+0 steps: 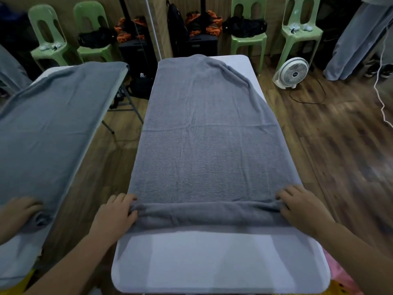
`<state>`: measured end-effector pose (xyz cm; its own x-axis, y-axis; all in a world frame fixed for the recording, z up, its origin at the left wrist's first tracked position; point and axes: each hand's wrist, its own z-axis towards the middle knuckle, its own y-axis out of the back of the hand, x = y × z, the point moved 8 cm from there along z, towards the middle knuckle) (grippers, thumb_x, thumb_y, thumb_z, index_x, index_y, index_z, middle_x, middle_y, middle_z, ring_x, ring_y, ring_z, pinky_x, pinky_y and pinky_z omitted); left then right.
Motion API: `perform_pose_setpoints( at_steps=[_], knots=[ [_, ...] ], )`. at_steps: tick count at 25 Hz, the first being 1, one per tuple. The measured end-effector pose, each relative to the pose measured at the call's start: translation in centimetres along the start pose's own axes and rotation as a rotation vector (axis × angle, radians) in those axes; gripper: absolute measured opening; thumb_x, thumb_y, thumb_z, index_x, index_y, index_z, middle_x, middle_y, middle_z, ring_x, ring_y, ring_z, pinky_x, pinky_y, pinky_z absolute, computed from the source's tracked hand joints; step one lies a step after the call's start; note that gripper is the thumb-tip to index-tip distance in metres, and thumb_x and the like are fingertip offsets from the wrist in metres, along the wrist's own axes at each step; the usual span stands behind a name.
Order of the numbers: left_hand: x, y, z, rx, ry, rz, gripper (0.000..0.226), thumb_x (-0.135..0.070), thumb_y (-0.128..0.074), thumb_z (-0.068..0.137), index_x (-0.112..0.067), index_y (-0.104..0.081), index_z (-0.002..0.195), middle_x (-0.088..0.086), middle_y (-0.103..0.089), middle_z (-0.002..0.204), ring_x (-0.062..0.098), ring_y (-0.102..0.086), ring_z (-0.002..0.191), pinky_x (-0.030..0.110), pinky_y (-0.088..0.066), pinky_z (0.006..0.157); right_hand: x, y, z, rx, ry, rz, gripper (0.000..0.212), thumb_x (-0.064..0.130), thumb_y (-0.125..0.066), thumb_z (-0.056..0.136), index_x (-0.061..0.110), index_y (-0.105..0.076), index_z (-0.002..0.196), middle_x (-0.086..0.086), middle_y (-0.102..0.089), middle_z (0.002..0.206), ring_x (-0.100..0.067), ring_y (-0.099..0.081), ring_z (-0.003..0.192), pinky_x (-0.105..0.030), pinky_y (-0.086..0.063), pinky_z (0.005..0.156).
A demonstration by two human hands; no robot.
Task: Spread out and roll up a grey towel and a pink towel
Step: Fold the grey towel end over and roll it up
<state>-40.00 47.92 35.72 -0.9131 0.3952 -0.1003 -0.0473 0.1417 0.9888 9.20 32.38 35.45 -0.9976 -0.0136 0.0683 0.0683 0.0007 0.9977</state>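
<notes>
Fingers [122,201] of the left hand [114,213] are curled over the left end of the started roll, thumb tucked at its near side, pinching the fold. Right hand [302,207] mirrors it on the right end, fingers bent and pressed down on the cloth. Both grips sit at the outer corners, none in the middle.

The grey towel [204,128] lies spread lengthwise on the white worktop [212,262], near edge turned over into a first low roll [206,216]. Far right corner is rucked up and hangs a bit off the worktop edge.

My read: rolling has only just begun. To do it well:
- keep both hands level so the roll runs square to the long edges
- roll away in short turns, pull back slightly each turn to keep it tight
- watch the middle; it looks slacker than the ends
- flatten that far right ruck before the roll reaches it, else it probably cones

Pink towel: a pink patch [338,271] shows low right beside the worktop; can't tell if that's it.

Another hand [19,211] works a second grey towel on the neighbouring table, left.
</notes>
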Motion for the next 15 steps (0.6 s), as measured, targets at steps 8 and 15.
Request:
perform_pose_setpoints(
  at_steps=[8, 15],
  knots=[
    [-1.4, -2.7, -2.6, -0.057, -0.116, -0.007, 0.041, -0.040, -0.041, 0.089, -0.025, -0.067, 0.116, -0.003, -0.069, 0.117, 0.020, -0.063, 0.107, 0.042, -0.050, 0.094, 2.1, -1.6, -3.4, -0.068, 0.039, 0.095, 0.033, 0.032, -0.046, 0.084, 0.021, -0.074, 0.099, 0.004, -0.070, 0.101, -0.019, -0.062, 0.092, -0.035, -0.046, 0.090],
    [-1.9, -1.6, -0.3, -0.002, -0.084, -0.026, 0.030, -0.039, -0.023, 0.090, -0.039, -0.052, 0.086, -0.013, -0.061, 0.083, 0.011, -0.055, 0.083, 0.045, -0.045, 0.093, -0.8, -0.6, -1.8, 0.258, -0.167, 0.290, 0.007, 0.032, -0.053, 0.087, 0.038, -0.053, 0.089, 0.018, -0.061, 0.080, -0.006, -0.053, 0.069, -0.028, -0.044, 0.064]
  ],
)
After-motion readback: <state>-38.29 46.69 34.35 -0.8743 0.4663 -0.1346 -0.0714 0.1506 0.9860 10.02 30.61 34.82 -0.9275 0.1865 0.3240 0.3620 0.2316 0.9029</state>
